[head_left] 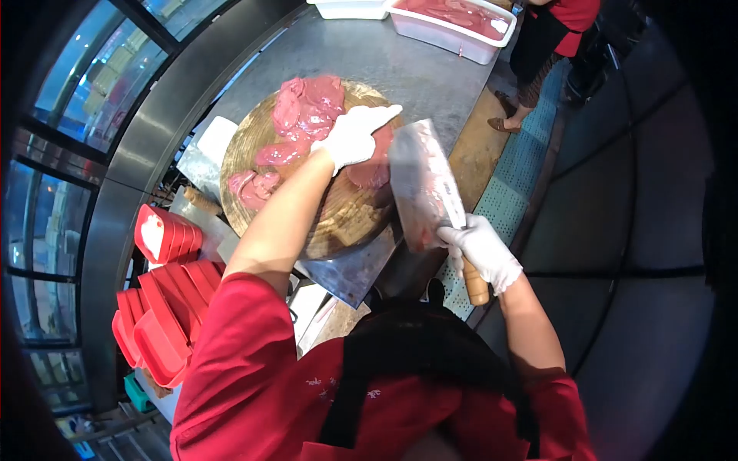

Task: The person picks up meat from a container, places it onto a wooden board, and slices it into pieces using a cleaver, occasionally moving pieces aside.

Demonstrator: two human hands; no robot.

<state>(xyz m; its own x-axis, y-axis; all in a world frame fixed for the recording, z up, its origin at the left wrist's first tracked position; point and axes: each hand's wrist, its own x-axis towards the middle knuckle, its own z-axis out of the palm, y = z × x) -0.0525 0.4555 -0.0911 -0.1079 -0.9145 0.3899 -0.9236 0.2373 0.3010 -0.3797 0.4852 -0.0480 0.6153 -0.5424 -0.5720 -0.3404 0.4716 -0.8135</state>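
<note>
My right hand point(483, 250), in a white glove, is closed around the wooden handle of a broad cleaver point(419, 184). The blade is held up at the right edge of a round wooden chopping block point(350, 227), smeared with red. My left hand point(354, 138), also gloved in white, lies over a slab of raw meat point(374, 165) that looks like liver. Its fingers stretch out toward the blade, apart from it. A larger pile of the same raw meat point(307, 107) sits at the block's far side, with smaller pieces point(254, 187) at the left.
Red plastic trays point(165, 319) are stacked at the left, near more red containers point(169, 234). On the metal table point(350, 50) stands a white tub point(446, 34) of raw meat. A person in red and black point(550, 46) stands at the far right. Windows line the left side.
</note>
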